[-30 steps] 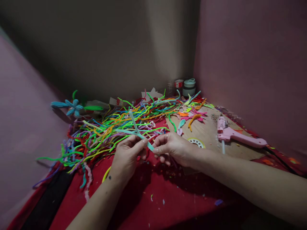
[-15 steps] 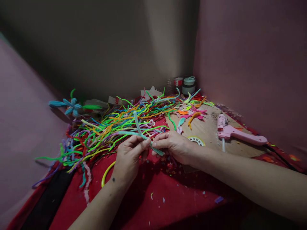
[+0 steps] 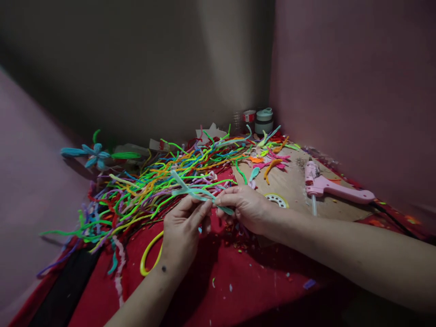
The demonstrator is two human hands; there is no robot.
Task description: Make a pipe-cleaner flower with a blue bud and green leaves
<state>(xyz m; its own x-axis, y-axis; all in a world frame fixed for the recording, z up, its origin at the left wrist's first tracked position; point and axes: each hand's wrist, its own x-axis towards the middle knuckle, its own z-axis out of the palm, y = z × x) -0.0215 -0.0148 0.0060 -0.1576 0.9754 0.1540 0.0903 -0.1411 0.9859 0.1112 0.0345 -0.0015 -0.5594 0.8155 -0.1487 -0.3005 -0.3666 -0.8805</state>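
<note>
Both my hands grip a pale mint-green pipe cleaner (image 3: 185,188) above the red cloth. My left hand (image 3: 182,227) pinches it between thumb and fingers, and two free ends stick out to the upper left. My right hand (image 3: 243,206) has closed on it close beside the left one; a short looped end shows under its fingers. Behind my hands spreads a tangled heap of pipe cleaners (image 3: 163,172) in many colours. Beside my left wrist lies a yellow ring (image 3: 145,259), partly hidden by the hand.
A pink glue gun (image 3: 337,188) rests on a brown board (image 3: 296,181) at the right, near a yellow-edged spool (image 3: 277,200). A blue pipe-cleaner flower (image 3: 96,156) stands at the left. A lidded cup (image 3: 264,121) is at the back. Scraps dot the red cloth (image 3: 238,281).
The upright free end of the pipe cleaner has tilted down to the left, nearer the other end. Both hands still pinch it close together. The whole view has shifted slightly.
</note>
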